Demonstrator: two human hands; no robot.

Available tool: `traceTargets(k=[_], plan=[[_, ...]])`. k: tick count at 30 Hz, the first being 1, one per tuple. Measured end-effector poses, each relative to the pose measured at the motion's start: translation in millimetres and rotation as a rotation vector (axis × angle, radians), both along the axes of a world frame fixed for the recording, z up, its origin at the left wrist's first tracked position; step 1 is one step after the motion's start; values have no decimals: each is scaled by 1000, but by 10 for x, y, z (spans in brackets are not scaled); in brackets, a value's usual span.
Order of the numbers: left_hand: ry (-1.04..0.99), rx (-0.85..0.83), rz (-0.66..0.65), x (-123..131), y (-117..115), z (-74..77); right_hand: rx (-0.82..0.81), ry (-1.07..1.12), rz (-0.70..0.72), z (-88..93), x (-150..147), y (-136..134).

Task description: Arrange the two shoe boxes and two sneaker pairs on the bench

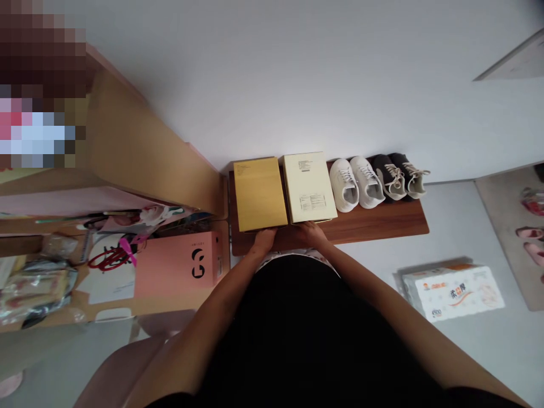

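1. On the brown wooden board (382, 222), by the wall (297, 79), lie two boxes side by side with a narrow gap: one gold box (260, 194), one cream box (309, 187).
2. Each box's long axis runs from the wall toward the person, near ends angled slightly right; the board's own runs along the wall.
3. The left hand (265, 238) is at the gold box's near edge, the right hand (310, 230) at the cream box's. Fingers are mostly hidden, so I cannot tell how far either is closed or whether it grips.
4. Right of the boxes: two white shoes (356, 184), then two black shoes (397, 175), all toes wallward.
5. Farther right, one white package (459, 292) lies on the floor (374, 255).
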State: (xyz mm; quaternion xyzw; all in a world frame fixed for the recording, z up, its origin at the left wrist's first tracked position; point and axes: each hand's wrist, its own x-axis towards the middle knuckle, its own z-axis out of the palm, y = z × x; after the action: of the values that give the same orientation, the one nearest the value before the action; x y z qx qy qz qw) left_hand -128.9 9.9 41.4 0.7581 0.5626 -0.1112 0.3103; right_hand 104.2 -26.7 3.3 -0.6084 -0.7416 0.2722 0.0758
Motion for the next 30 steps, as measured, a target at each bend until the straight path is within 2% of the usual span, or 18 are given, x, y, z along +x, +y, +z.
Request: traceTargets(k=[4, 7, 9, 12, 16, 19, 21, 23, 26, 28, 30], plan=[[84, 22, -38, 42, 35, 48, 73, 143, -158, -17, -11, -94], [128, 112, -63, 126, -40, 77, 148, 201, -306, 22, -24, -180], [154, 159, -67, 177, -120, 101, 138, 192, -341, 76, -24, -194], [185, 159, -60, 202, -211, 168, 29, 168, -292, 187, -5, -138], [252, 63, 11, 140, -205, 345, -228, 218, -247, 372, 152, -50], [262, -73, 85, 118, -137, 532, -343, 223, -255, 528, 478, -62], [120, -175, 99, 214, -87, 663, -331, 176, -306, 627, 799, -93], [-116, -233, 110, 471, -49, 777, -273, 93, -411, 710, 1168, -106], [-427, -238, 151, 1193, -8, 844, -134, -46, -505, 789, 1700, -16], [-559, -202, 169, 1820, 37, 785, -42, -115, -479, 809, 1973, 141], [-636, -137, 169, 2441, 116, 652, -7, -175, -457, 805, 2149, 357]])
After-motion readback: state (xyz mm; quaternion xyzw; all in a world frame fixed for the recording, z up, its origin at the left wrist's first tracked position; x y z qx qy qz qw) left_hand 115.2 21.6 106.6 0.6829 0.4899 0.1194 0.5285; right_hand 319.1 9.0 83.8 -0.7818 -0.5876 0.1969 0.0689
